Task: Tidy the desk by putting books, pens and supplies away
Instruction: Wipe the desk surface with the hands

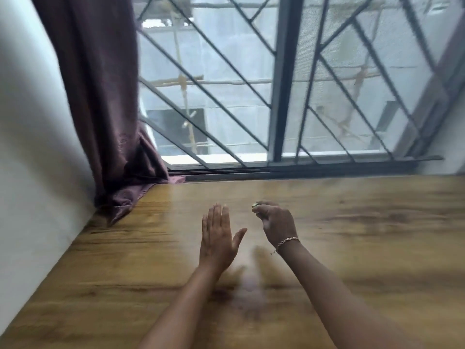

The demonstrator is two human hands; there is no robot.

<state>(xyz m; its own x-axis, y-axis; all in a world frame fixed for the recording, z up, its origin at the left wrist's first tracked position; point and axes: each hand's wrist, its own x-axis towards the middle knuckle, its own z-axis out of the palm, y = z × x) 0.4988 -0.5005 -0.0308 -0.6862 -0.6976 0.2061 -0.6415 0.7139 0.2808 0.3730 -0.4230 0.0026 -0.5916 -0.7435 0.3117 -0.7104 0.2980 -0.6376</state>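
At the frame's centre the left hand [217, 238] is hovering flat over the wooden desk [377, 248], fingers straight, thumb spread. Just right of it the right hand [275, 224] is pinching a small pale object [255, 205], too blurred to identify, a bracelet [288, 241] circling its wrist. A maroon curtain [105, 96] is draping onto the desk at upper left, beside the grilled window [251, 84].

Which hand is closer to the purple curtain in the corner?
Left. The open left hand is over the brown wooden desk, to the right of the dark purple cloth curtain. The right hand, pinching a small pale object, is even farther right.
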